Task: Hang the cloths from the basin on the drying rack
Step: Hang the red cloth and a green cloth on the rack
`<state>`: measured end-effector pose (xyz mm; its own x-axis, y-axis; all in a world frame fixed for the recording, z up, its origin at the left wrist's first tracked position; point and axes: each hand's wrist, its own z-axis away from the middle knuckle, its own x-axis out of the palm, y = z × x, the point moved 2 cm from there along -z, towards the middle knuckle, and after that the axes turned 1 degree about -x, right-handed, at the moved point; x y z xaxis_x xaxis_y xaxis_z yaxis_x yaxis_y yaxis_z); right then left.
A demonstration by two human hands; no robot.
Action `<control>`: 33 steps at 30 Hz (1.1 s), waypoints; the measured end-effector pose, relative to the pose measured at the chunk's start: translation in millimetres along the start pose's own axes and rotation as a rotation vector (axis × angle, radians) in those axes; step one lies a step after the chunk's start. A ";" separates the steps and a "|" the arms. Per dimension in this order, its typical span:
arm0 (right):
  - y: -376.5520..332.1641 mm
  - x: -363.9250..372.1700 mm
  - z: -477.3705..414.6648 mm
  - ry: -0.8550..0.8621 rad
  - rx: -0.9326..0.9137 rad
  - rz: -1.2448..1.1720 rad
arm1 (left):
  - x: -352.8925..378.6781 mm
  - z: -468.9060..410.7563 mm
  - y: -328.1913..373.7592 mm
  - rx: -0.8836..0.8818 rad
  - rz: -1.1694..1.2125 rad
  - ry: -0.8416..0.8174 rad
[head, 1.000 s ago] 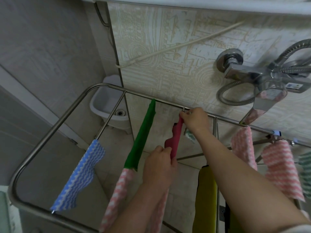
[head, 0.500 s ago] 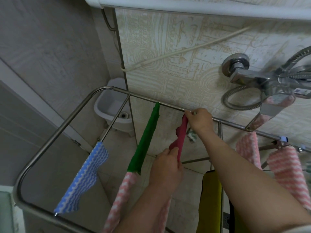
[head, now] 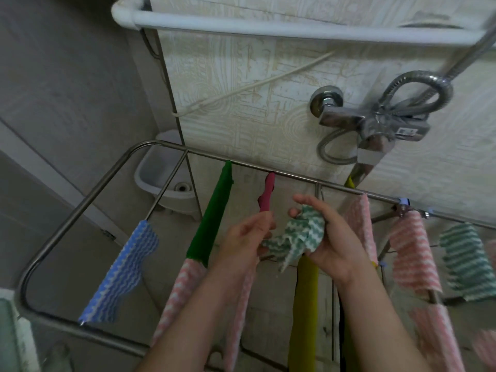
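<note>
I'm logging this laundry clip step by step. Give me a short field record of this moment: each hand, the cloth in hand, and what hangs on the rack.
left hand: seems to pinch the left edge of the green-and-white cloth
right hand: grips the bunched part of it
cloth in hand: crumpled, held above the rails, not yet hung
drying rack: metal rails
hanging: blue cloth, green cloth, magenta cloth, yellow cloth, pink-striped cloth to the right
</note>
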<state>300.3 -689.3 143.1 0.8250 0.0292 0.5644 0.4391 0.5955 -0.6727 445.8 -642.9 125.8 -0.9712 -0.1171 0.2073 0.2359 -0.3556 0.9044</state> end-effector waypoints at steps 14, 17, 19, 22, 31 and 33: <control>-12.6 -6.7 71.4 0.020 -0.328 0.685 | 21.4 46.4 33.3 0.315 -0.055 0.004; -21.5 -9.1 85.0 0.077 -0.423 0.780 | 28.0 53.7 42.7 0.367 -0.187 -0.024; -24.5 -8.2 91.8 -0.025 -0.386 0.601 | 31.8 57.2 50.7 0.422 -0.332 -0.072; -22.3 5.8 94.9 -0.251 -0.315 0.749 | 39.2 62.6 59.4 0.500 -0.495 -0.142; -21.2 -5.3 91.2 -0.142 -0.266 1.164 | 4.2 69.9 84.7 0.590 -0.293 0.097; -30.9 -11.6 88.3 -0.100 -0.221 0.857 | -10.1 67.6 86.7 0.586 -0.270 0.164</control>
<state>245.7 -637.2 199.6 0.8713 0.4696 -0.1427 -0.2473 0.1689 -0.9541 473.9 -609.9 227.3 -0.9654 -0.2503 -0.0728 -0.1167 0.1652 0.9793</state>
